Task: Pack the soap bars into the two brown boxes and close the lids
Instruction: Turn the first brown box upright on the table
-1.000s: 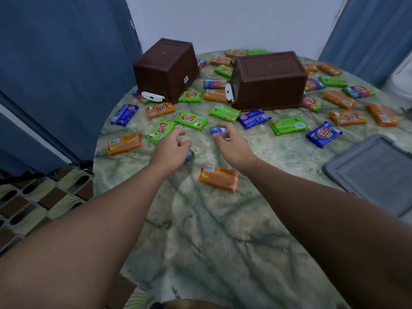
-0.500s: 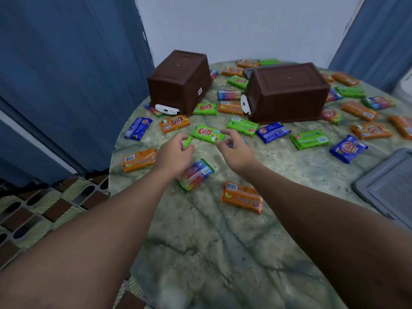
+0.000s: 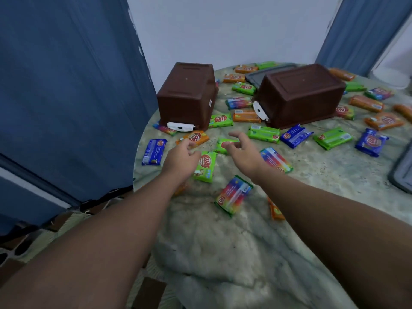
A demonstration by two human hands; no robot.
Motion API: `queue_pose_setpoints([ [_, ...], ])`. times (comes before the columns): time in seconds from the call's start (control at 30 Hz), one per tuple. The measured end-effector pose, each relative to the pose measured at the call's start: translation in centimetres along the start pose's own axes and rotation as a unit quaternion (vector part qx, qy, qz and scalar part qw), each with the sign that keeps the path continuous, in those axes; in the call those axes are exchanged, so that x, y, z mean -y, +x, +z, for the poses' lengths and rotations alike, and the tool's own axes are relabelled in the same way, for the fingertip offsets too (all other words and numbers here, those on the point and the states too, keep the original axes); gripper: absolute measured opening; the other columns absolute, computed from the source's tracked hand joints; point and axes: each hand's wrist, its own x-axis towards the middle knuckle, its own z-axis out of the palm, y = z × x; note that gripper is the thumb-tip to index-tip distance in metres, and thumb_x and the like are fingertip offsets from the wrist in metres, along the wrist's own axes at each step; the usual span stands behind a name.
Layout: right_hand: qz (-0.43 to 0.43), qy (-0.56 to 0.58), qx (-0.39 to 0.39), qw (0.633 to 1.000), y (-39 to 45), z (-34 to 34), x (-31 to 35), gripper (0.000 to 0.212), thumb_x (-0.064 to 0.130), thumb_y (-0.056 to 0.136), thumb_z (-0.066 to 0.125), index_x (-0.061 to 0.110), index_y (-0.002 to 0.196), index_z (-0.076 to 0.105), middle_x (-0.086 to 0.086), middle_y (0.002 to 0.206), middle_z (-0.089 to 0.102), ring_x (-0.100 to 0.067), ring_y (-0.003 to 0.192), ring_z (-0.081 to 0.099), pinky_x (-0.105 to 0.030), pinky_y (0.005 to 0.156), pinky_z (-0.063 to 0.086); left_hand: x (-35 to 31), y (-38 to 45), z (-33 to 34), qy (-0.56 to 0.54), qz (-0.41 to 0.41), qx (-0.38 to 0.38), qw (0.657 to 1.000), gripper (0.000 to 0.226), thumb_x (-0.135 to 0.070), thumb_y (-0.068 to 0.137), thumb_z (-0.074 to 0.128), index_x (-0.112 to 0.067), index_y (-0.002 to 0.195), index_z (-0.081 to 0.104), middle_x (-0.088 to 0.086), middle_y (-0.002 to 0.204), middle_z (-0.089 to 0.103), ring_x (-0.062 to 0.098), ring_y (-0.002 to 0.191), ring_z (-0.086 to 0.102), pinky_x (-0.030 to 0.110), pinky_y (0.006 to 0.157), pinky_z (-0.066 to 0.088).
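Note:
Two brown boxes stand upside down on the round marble table [image 3: 223, 241]: the left box [image 3: 187, 94] and the right box [image 3: 298, 94], each with a white latch at its lower edge. Several wrapped soap bars in green, orange, blue and rainbow colours lie scattered around them. My left hand [image 3: 180, 159] hovers with loosely curled fingers beside a green bar [image 3: 206, 167] and holds nothing. My right hand [image 3: 243, 152] reaches with spread, bent fingers over another green bar [image 3: 224, 145]. A rainbow bar [image 3: 233, 197] lies between my forearms.
A grey lid [image 3: 401, 175] lies at the table's right edge, and another grey lid [image 3: 267, 73] sits behind the right box. Blue curtains hang at left and far right. The table's left edge drops to a patterned floor.
Both hands have moved forward toward the boxes. The view has shifted, so the boxes and bars sit lower and closer. A rainbow bar once under my left hand now lies uncovered.

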Motion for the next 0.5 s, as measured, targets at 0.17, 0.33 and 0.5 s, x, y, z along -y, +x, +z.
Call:
queue_pose_setpoints([
  [0.17, 0.001, 0.010, -0.011, 1.000, 1.0, 2.5, 1.7, 0.042, 0.040, 0.102, 0.055, 0.033, 0.143, 0.047, 0.005, 0.113, 0.061, -0.015, 0.106, 0.062, -0.043, 0.098, 0.051, 1.0, 2.6, -2.4, -0.016, -0.011, 0.005, 1.000, 0.024, -0.039, 0.095, 0.060, -0.027, 0.116, 0.060, -0.005, 0.089, 0.065, 0.018, 0.083, 0.064, 0.038, 0.076, 0.053],
  [0.33, -0.004, -0.009, -0.015, 1.000, 3.5, 3.9, 2.7, 0.039, 0.038, 0.102, 0.054, 0.035, 0.140, 0.049, 0.005, 0.112, 0.063, -0.019, 0.096, 0.067, -0.048, 0.093, 0.055, 1.0, 4.8, -2.6, -0.030, -0.044, 0.009, 0.999, 0.017, -0.034, 0.096, 0.059, -0.026, 0.111, 0.059, -0.006, 0.084, 0.062, 0.010, 0.072, 0.058, 0.031, 0.065, 0.049],
  [0.5, -0.011, 0.001, -0.002, 1.000, 5.6, 4.5, 3.6, 0.038, 0.035, 0.104, 0.052, 0.034, 0.141, 0.047, 0.005, 0.108, 0.064, -0.015, 0.095, 0.064, -0.037, 0.085, 0.051, 0.9, 7.7, -1.9, -0.116, -0.126, -0.014, 0.985, 0.025, -0.028, 0.092, 0.057, -0.017, 0.114, 0.066, 0.001, 0.103, 0.070, 0.017, 0.085, 0.065, 0.027, 0.059, 0.044],
])
